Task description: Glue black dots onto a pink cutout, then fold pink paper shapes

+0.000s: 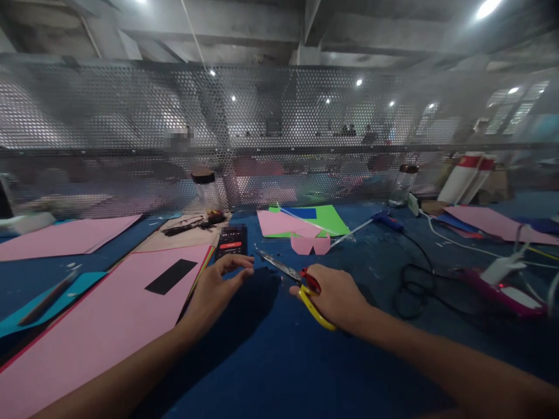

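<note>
My right hand point(336, 297) is closed around the red and yellow handles of a pair of scissors point(293, 277), whose blades point up and left over the blue table point(271, 361). My left hand point(218, 288) rests just left of them, fingers loosely curled and apart, holding nothing, at the edge of a large pink sheet point(100, 326). Its fingertips lie just below a dark phone point(231, 241) with a lit screen. A small pink cut piece point(311, 244) lies beyond the scissor tips.
A black strip point(171, 276) lies on the pink sheet. Green, blue and pink papers point(314, 221) sit further back. Two jars point(205, 189) point(402, 185) stand by a perforated metal screen point(279, 128). Black and white cables point(414, 285) and a glue gun point(502, 285) lie right.
</note>
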Tool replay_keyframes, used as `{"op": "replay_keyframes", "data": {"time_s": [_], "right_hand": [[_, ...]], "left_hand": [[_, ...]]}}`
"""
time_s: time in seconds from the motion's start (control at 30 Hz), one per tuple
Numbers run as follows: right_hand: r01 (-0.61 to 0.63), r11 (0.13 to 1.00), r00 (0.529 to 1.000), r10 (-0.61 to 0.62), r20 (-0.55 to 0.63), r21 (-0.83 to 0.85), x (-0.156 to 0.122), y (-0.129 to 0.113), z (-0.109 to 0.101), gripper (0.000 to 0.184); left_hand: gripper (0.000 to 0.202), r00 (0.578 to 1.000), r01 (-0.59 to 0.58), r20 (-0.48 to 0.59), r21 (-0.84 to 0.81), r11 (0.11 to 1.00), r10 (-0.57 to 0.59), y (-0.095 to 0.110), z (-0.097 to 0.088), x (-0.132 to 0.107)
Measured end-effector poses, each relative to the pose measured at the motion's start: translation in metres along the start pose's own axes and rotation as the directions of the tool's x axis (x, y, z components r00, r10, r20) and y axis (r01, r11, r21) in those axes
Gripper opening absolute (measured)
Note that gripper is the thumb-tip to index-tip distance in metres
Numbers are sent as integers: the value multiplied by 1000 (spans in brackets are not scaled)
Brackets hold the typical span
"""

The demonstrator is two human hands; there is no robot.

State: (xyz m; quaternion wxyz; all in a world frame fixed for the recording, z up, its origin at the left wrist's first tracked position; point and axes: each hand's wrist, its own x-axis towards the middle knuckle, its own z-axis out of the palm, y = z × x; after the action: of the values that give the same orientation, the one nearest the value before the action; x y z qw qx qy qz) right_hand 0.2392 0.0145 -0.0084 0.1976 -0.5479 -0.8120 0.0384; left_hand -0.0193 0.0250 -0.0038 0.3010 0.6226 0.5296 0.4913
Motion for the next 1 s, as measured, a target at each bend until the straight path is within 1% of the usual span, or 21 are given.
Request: {"op": "replay_keyframes", "data": {"time_s": [0.1, 0.17, 0.3, 0.43, 0.53, 0.67, 0.7, 0.83, 0.9, 1.0], "right_hand": [[-3, 1000, 1000, 3, -10, 17, 0, 2, 1, 41], [-23, 999, 1000, 23, -10, 36, 1, 3, 1, 41], [-65, 994, 998, 62, 27, 87, 3, 2, 0, 41], [-114, 987, 991, 105, 87, 110, 4, 0, -1, 40], [-142, 982, 985, 127, 118, 123, 3, 0, -1, 36], [-112, 987, 988, 98, 118, 117, 2, 3, 3, 19], [-99, 989, 990, 86, 113, 107, 3, 5, 5, 17], [-69, 996, 990, 61, 124, 60, 5, 15, 8, 16], [-58, 997, 990, 51, 135, 44, 7, 18, 7, 16], [-43, 999, 993, 39, 115, 29, 8, 19, 3, 14]], "left_hand": [[13, 1000, 4, -28, 40, 999, -3, 3, 0, -2], [13, 999, -12, -40, 86, 996, 15, 6, 0, -4], [14, 998, -31, -42, 178, 984, 39, 8, 0, -8], [18, 1000, -3, -19, 240, 971, 8, 4, -2, -10], [18, 999, -31, -18, 258, 966, 37, -2, -2, -10], [16, 992, -125, 7, 266, 956, 127, -13, -3, -9], [15, 991, -131, 5, 265, 955, 134, -15, -3, -9], [17, 993, -114, 24, 257, 960, 112, -16, -3, -9], [16, 993, -116, 40, 258, 959, 110, -14, -1, -10], [14, 991, -130, 63, 253, 959, 118, -13, 0, -13]]}}
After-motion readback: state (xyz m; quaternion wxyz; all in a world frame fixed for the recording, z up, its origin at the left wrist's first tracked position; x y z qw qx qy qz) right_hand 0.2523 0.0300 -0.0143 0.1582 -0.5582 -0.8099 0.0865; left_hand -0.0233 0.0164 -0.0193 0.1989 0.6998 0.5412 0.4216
